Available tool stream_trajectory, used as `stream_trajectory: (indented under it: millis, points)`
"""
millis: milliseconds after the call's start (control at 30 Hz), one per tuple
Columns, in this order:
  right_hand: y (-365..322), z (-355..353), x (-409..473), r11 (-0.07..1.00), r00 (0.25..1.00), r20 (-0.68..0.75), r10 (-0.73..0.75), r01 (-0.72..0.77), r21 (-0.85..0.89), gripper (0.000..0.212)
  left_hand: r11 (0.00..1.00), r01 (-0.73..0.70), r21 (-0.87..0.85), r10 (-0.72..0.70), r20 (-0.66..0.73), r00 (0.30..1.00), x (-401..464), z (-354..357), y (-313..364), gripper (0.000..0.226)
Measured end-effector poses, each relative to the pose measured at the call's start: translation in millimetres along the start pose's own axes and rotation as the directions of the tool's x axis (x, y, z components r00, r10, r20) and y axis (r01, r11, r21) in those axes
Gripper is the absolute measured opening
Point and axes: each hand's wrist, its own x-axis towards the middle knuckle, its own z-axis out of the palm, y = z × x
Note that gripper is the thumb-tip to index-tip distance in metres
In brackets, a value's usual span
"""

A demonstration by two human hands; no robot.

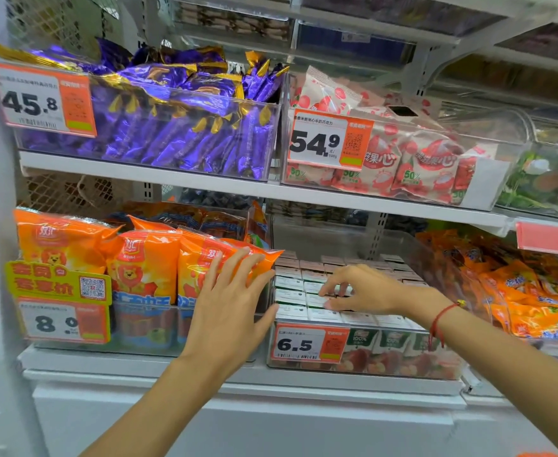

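Pinching a small white-topped juice carton (315,300), right hand (366,288) curls its fingers; left hand (228,308) spreads wide against shiny orange plastic bag (201,258).

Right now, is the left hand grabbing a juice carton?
No, the left hand rests open against the orange snack bags; the right hand pinches a juice carton.

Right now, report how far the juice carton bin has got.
Done: cartons fill the front rows of the clear bin. In hand: right hand pinches one of them mid-row; left hand braces the orange bags. Left: seating that one; the bin's back looks unfilled.
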Motion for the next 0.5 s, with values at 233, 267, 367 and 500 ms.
stream_trajectory:
  millis: [233,267,367,500]
  points:
    - [-19.5,-22.9,27.0,0.992,0.964,0.260,0.065,-0.033,-0.125,0.034,0.999,-0.039,-0.030,0.039,0.013,0.999,-3.2,-2.3,-2.0,0.055]
    - [-21.9,-25.0,30.4,0.989,0.957,0.281,0.074,-0.034,-0.144,0.035,0.999,-0.040,-0.035,0.040,0.015,0.999,-3.3,-2.3,-2.0,0.055]
    - [-25.2,-28.6,34.3,0.987,0.948,0.306,0.082,-0.035,-0.154,0.040,0.998,-0.038,-0.042,0.039,0.029,0.999,-3.3,-1.4,-3.4,0.057]
    - [-24.0,-28.1,26.7,0.989,0.952,0.298,0.073,-0.031,-0.143,0.043,0.998,-0.044,-0.052,0.044,0.009,0.999,-3.3,0.5,-4.8,0.058]
